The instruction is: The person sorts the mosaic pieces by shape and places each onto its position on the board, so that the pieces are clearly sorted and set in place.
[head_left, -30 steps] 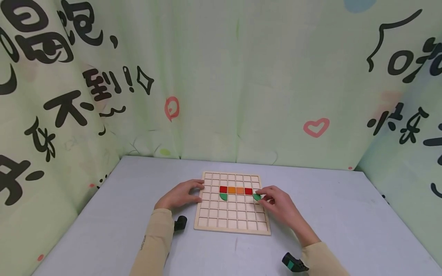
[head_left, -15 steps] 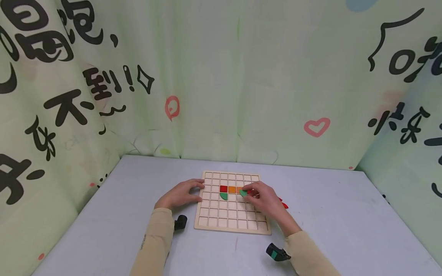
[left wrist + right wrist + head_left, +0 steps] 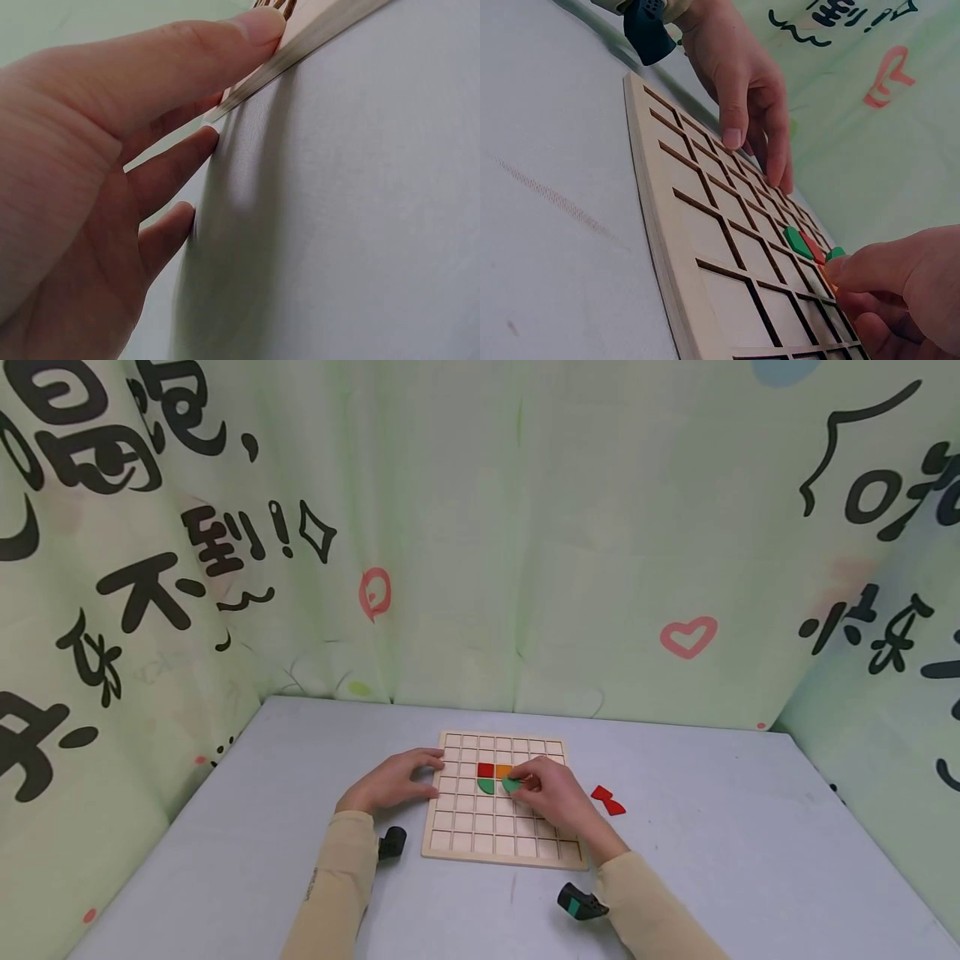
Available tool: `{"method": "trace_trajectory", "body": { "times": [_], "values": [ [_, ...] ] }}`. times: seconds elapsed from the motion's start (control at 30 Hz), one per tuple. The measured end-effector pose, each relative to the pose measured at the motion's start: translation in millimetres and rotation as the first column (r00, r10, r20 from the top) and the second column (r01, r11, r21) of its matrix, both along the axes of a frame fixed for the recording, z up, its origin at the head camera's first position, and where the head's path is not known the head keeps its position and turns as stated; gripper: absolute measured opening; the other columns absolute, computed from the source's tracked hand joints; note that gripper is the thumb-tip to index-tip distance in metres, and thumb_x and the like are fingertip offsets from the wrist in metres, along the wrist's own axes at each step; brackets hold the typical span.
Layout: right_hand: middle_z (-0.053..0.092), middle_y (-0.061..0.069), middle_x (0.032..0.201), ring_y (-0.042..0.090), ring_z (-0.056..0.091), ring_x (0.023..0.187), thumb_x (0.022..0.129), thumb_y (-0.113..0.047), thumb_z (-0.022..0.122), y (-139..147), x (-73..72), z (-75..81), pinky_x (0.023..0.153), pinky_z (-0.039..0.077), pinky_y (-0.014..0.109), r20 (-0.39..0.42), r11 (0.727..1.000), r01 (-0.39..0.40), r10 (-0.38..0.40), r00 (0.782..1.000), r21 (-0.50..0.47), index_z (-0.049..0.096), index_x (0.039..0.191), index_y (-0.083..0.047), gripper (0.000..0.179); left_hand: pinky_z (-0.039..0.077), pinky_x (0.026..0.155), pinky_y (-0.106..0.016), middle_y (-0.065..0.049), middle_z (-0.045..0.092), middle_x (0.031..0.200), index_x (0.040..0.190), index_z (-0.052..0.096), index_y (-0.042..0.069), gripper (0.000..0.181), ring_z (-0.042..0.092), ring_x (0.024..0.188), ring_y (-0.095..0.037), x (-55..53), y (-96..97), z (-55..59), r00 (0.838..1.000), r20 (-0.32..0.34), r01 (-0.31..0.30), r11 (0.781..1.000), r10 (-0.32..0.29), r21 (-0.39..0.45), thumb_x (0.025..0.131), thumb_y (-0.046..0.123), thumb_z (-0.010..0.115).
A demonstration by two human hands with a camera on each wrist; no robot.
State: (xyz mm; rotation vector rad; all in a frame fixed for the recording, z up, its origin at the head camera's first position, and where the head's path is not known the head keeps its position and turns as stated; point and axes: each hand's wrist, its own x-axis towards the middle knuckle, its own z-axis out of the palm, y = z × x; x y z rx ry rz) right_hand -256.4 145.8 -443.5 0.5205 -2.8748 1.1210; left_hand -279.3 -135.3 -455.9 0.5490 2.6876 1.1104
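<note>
A wooden grid board (image 3: pixel 461 843) lies on the table. My left hand (image 3: pixel 393 781) rests at its left edge, thumb and fingertips touching the frame, fingers loosely extended. Between thumb and fingers, my right hand (image 3: pixel 553 787) pinches a green piece with a curved edge (image 3: pixel 511 785) over the board's middle. Just left of it, another green quarter-round piece (image 3: pixel 486 787) sits in a cell. Above that one is a red square (image 3: pixel 486 770), with an orange square (image 3: pixel 503 771) beside it. My right hand hides the cells farther right in that row.
Two red pieces (image 3: pixel 602 792) lie on the white table (image 3: pixel 712 827), right of the board and close to my right forearm. A printed curtain (image 3: pixel 585 568) encloses the table at the back and sides. Each wrist wears a black camera (image 3: pixel 581 902).
My right hand has moved left across the board with the green piece, from the right side to the middle. The two red pieces have come into view. My left hand has stayed put.
</note>
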Motion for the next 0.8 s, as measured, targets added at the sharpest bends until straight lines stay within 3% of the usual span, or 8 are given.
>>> {"method": "trace_trajectory", "body": {
  "times": [0.8],
  "values": [
    [0.062,-0.002,0.091,0.013,0.051,0.078,0.084,-0.011,0.077,-9.0,-4.7,-9.2,0.069,0.048,0.027,-0.046,0.997,0.004,0.0,0.999,0.075,0.075,0.097,-0.009,0.013,0.031,0.115,-0.041,-0.001,0.047,0.147,0.121,0.066,0.008,0.038,0.035,0.141,-0.025,-0.8,-0.2,0.0,1.0,0.004,0.007,1.0,-0.007,0.007,0.085,0.014,0.077]
  ]
}}
